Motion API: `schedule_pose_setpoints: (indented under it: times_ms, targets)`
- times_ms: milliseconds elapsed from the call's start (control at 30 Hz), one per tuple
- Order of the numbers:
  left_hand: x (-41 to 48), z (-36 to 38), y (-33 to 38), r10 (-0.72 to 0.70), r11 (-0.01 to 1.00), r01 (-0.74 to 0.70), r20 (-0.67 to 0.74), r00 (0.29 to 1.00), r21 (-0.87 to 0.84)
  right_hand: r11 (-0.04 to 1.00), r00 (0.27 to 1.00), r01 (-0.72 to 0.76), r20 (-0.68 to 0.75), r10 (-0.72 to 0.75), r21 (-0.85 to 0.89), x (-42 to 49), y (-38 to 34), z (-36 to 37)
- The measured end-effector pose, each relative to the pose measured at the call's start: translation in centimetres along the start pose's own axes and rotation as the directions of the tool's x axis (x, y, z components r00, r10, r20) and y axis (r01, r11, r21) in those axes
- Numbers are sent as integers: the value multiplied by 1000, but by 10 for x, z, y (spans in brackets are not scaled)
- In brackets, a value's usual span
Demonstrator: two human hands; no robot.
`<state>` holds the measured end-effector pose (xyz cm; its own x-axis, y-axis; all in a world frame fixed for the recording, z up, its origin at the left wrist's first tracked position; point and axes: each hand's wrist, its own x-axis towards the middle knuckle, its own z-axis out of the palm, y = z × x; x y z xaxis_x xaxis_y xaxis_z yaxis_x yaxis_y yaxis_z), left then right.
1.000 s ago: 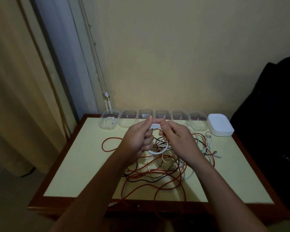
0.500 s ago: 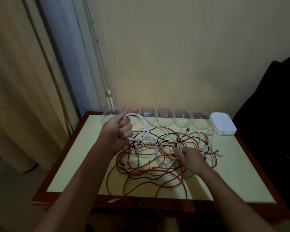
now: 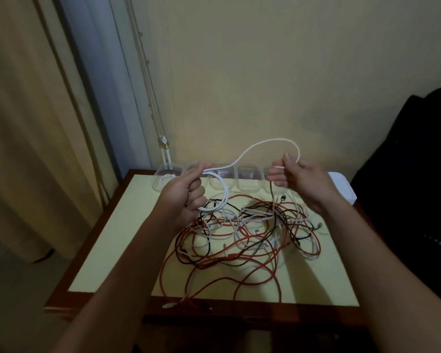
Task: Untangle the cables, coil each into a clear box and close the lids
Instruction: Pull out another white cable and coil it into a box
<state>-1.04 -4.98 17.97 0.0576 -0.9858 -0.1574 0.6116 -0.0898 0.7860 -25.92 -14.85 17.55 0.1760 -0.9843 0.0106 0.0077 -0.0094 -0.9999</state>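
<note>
Both grips tight on one white cable (image 3: 265,143), left hand (image 3: 186,196) and right hand (image 3: 302,183) aloft, apart.

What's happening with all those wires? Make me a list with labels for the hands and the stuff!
left hand: grips loops of the white cable
right hand: pinches the same cable
white cable: arcs up between the hands
tangle: red, black, white cables on the table
clear boxes: open, in a row along the table's back edge
lids: white stack, far right
</note>
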Motion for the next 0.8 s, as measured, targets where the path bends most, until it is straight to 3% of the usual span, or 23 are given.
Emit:
schedule_pose_setpoints:
  times_ms: [233,367,533,633,800]
  targets:
    - [2,12,6,5,1000,-4,59,998,-22,972,971,233,-56,-234,-27,-3,-55,-3]
    - [4,13,3,0,1000,1,47,999,-7,975,975,217,-26,-219,-56,-9,-59,3]
    - [6,5,-1,10,999,-10,-15,1000,-32,939,988,150,5,-156,-308,-10,-27,-3]
    - [6,-3,4,11,996,-17,-67,998,-91,863,987,133,-13,-159,-488,-7,-4,-8]
    - [8,-10,5,12,995,-23,-113,994,-98,715,991,133,90,-98,-687,-10,41,-5]
